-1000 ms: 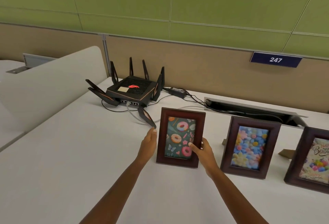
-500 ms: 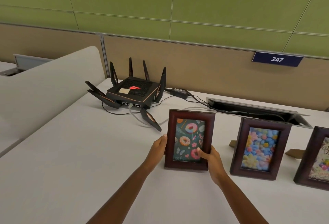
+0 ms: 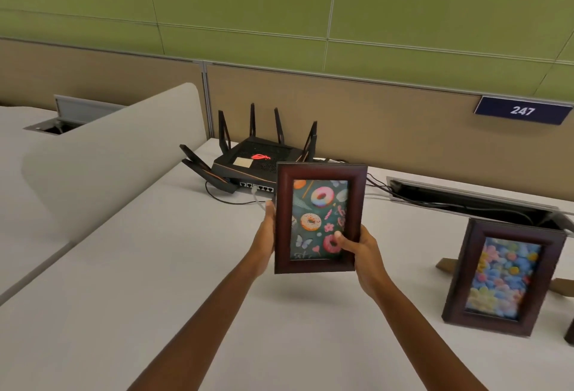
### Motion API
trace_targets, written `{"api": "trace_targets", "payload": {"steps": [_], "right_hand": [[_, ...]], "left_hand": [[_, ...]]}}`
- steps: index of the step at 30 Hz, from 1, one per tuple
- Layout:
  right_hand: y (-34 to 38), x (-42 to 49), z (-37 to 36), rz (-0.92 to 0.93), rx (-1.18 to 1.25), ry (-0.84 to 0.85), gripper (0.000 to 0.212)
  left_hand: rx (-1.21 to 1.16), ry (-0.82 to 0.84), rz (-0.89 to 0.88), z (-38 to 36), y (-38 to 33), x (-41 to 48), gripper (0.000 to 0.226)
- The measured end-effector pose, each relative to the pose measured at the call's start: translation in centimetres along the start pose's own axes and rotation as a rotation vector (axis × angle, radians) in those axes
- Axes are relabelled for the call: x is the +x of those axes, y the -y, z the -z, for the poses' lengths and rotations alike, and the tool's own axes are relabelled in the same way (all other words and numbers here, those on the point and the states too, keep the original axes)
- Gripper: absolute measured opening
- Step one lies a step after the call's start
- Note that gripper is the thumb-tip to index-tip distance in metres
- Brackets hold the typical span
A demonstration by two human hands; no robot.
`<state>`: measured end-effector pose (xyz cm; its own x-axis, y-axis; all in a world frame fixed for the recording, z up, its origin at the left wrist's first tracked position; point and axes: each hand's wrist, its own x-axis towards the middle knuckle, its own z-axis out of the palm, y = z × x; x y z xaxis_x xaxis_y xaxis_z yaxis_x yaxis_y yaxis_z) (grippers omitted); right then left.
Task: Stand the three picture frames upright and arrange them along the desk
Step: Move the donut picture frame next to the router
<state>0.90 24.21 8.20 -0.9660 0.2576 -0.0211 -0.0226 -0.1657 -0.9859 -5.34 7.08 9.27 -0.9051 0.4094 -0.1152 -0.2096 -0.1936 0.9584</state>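
Note:
A dark wooden donut picture frame (image 3: 320, 219) is lifted off the white desk (image 3: 155, 266), upright and facing me. My left hand (image 3: 265, 232) grips its left edge. My right hand (image 3: 360, 247) grips its lower right corner, thumb on the glass. To the right, a flower picture frame (image 3: 503, 278) stands upright on the desk on its cardboard easel. Only a dark sliver of the third frame (image 3: 570, 333) shows at the right border.
A black router (image 3: 257, 160) with raised antennas and cables sits behind the held frame. An open cable tray (image 3: 466, 198) runs along the back of the desk. A white curved divider (image 3: 108, 154) borders the left. A wall panel with a 247 sign (image 3: 523, 110) stands behind.
Both hands have lifted the donut frame off the desk and raised it toward me. The view has shifted left, so the third frame is nearly out of sight.

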Motion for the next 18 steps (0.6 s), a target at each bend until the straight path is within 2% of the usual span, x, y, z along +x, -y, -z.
{"api": "trace_targets", "payload": {"steps": [7, 13, 18], "right_hand": [[-0.8, 1.7, -6.2, 0.001, 0.012, 0.123, 0.024], [-2.7, 3.9, -12.2, -0.045, 0.044, 0.191, 0.034], [-4.5, 6.4, -16.7, -0.116, 0.065, 0.226, 0.026]], "left_hand": [[-0.076, -0.134, -0.074, 5.9, -1.8, 0.3, 0.059], [-0.109, -0.270, -0.059, 11.8, -2.3, 1.3, 0.057], [-0.090, -0.348, -0.008, 16.8, -3.1, 2.8, 0.057]]}}
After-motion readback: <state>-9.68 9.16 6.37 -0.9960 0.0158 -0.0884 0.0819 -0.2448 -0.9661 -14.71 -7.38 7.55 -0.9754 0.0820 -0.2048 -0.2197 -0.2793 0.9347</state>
